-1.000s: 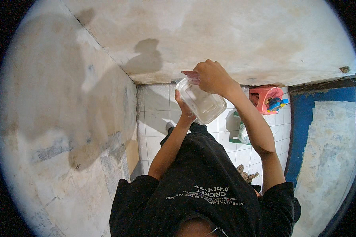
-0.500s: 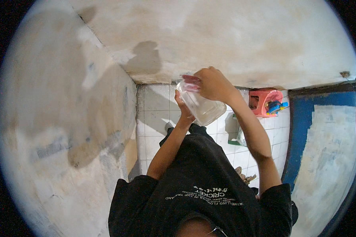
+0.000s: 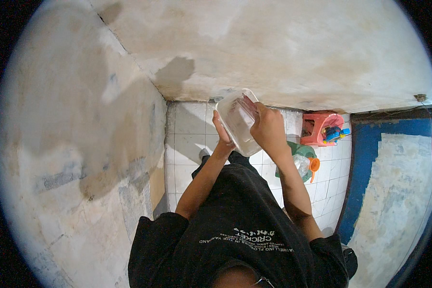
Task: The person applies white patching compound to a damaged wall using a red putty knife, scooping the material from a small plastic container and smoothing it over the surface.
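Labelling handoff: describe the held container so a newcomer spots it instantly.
Find the patchy wall beyond the white-tiled floor. Before it, the left hand holds the container. It's pale, translucent, open and rectangular, unlike the flat, dark reddish tool in the right hand.

Moderately bright light from the right, soft grey shadows on the mottled cream plaster left wall [image 3: 67,139] and white square-tiled floor [image 3: 187,175], edges bowed, black grainy fisheye corners

black short-sleeved t-shirt [image 3: 235,206], white printed lettering [image 3: 260,236] across the chest, dark legwear [image 3: 242,159]
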The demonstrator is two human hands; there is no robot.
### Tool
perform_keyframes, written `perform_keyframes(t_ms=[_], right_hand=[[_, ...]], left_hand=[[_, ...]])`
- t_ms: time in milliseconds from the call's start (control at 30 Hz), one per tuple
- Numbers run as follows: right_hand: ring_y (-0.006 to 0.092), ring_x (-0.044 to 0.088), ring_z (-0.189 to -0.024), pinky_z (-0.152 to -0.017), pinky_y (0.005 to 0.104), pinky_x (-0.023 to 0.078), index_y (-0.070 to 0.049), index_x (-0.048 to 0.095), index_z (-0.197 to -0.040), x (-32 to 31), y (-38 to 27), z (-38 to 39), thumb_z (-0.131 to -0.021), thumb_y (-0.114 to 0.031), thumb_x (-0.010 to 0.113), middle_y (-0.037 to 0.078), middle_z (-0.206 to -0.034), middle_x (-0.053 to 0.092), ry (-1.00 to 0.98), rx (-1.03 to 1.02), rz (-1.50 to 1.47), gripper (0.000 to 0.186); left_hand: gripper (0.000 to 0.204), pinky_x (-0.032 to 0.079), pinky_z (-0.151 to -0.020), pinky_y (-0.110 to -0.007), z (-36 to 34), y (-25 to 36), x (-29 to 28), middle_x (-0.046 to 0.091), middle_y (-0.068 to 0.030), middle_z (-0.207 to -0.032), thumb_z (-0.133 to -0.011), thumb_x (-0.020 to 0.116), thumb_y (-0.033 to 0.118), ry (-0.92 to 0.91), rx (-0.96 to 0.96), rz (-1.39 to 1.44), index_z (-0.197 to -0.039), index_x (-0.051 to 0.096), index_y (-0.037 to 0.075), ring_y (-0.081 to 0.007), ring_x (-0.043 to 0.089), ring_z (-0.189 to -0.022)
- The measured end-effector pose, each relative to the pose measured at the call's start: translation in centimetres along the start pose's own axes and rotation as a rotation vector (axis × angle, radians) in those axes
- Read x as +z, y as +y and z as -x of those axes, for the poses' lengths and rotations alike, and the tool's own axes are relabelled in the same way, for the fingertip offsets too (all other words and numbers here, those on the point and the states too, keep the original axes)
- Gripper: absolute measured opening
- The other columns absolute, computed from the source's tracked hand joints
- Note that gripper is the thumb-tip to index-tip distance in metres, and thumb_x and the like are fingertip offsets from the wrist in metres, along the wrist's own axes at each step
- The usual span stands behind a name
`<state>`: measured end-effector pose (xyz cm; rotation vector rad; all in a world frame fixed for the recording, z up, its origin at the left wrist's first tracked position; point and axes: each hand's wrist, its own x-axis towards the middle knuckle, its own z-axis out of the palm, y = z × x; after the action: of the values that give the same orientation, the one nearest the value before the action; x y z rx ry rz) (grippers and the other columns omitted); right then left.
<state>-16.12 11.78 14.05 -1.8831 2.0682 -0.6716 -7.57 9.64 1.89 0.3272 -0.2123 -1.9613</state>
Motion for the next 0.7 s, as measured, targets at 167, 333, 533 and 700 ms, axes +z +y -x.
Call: perform_keyframes(t_ms=[167,333,533,700], right_hand=[[0.0418,0.061,-0.067,-0.060,0.0453,0.049,0.002,0.062,-0.089,1.5,-2.1,1.5,-0.072,-0.005,0.060,0.025,-0.068,0.060,-0.082,-0.041,-0.042,0.019],[0.0386,0.062,-0.065,-0.062,0.0456,0.051,-0.002,0.058,-0.104,-0.2,1.2,1.0,-0.069,0.000,0.058,0.020,-0.076,0.063,0.043,0.101,-0.030,0.035],[0.0457,0.058,-0.067,-0.061,0.0492,0.048,0.007,0.054,-0.086,-2.0,-0.7,-2.2,-0.071,-0.001,0.056,0.028,-0.071,0.059,0.035,-0.028,0.106,0.016],[0.0454,0.058,-0.066,-0.062,0.0472,0.049,0.005,0.057,-0.083,-1.7,1.0,-4.1,-0.070,-0.001,0.057,0.026,-0.071,0.060,-0.040,-0.080,0.173,0.014]], left_hand=[[0.069,0.043,-0.093,-0.039,-0.8,-1.3,-4.6,0.058,-0.0102,-0.111,-0.085,0.031,0.066,0.101,-0.094,0.234,-0.119,0.051,0.008,-0.0248,0.054,-0.105],[0.072,0.041,-0.096,-0.044,0.0,0.5,0.4,0.052,-0.0130,-0.123,-0.086,0.030,0.064,-0.010,-0.060,0.086,-0.127,0.045,0.007,-0.0294,0.051,-0.112],[0.071,0.039,-0.099,-0.042,0.4,0.3,0.2,0.047,-0.0124,-0.128,-0.088,0.027,0.062,-0.025,-0.027,0.033,-0.133,0.038,0.008,-0.0286,0.047,-0.116],[0.071,0.041,-0.096,-0.040,0.0,0.7,0.3,0.049,-0.0111,-0.124,-0.088,0.026,0.062,-0.035,-0.042,-0.018,-0.132,0.039,0.007,-0.0256,0.049,-0.112]])
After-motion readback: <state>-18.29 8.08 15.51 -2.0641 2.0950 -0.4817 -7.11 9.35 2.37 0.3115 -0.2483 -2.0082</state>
